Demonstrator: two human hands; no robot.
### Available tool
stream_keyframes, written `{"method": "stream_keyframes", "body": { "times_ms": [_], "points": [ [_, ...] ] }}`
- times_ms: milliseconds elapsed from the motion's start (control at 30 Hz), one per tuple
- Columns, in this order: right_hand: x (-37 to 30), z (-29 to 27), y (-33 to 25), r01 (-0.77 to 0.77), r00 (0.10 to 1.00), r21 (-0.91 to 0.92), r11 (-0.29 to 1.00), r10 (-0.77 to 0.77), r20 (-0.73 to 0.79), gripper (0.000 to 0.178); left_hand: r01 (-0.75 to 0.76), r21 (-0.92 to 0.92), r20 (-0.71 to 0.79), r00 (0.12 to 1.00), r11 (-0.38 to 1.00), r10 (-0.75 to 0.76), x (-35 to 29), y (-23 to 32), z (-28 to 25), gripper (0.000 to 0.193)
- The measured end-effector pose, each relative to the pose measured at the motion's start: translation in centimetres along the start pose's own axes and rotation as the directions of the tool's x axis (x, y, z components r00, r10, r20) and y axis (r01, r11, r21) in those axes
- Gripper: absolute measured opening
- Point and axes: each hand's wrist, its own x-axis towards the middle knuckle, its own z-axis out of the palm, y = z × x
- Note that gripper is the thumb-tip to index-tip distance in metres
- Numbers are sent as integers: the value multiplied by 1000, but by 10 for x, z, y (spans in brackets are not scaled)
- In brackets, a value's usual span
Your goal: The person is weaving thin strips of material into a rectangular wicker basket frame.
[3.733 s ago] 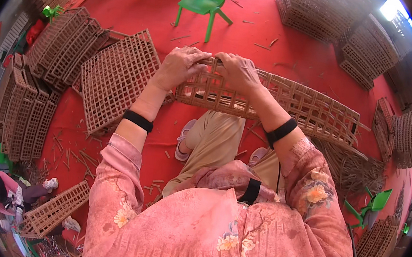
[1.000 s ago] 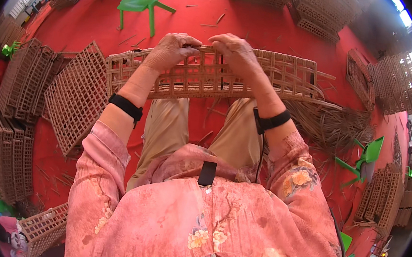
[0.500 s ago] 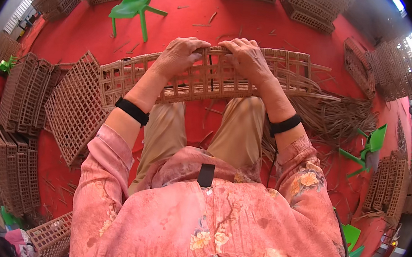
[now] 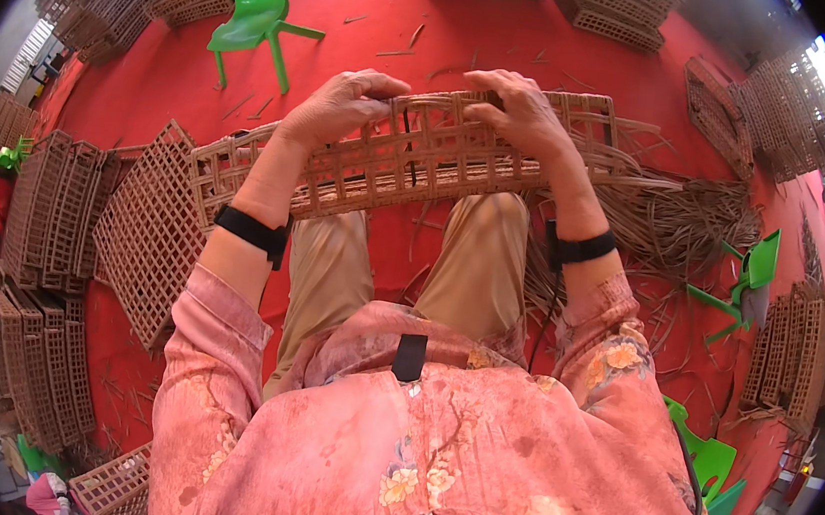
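Note:
A shallow rectangular basket (image 4: 422, 170) of brown open weave lies across in front of my knees, tilted so that one long rim is up. My left hand (image 4: 339, 111) is closed around that rim left of the middle, with the fingers over the far side and the thumb on the near side. Farther right, my right hand (image 4: 526, 119) grips the same rim between fingers and thumb. A dark strip (image 4: 408, 146) runs down the basket wall between my hands. What my fingertips touch behind the rim is hidden.
A flat lattice panel (image 4: 149, 230) leans at the left, beside stacked baskets (image 4: 50, 209). Loose strips (image 4: 687, 226) are heaped on the red floor (image 4: 388, 9) at right. Green chairs stand at the far left (image 4: 254, 10) and right (image 4: 754, 263). More stacks (image 4: 620, 8) stand behind.
My hands have moved apart along the rim, the left one leftward and the right one rightward. The basket remains across my knees; the whole view has shifted slightly.

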Motion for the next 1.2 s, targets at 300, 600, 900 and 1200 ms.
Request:
{"method": "stream_keyframes", "body": {
  "times_ms": [300,600,900,1200],
  "points": [
    [-5,-7,6,75,991,-214,974,-48,128,40,-160,571,-67,969,805,239,24,27,52,31],
    [2,1,23,62,996,21,998,-64,70,31,-204,516,-180,924,832,338,29,20,62,26],
    [-23,-38,38,-17,998,-109,994,24,60,41,-122,382,-127,975,916,183,49,40,72,34],
    [-27,-40,56,110,994,-160,981,-108,18,36,-118,600,-95,972,791,217,76,42,103,39]
  ]
}}
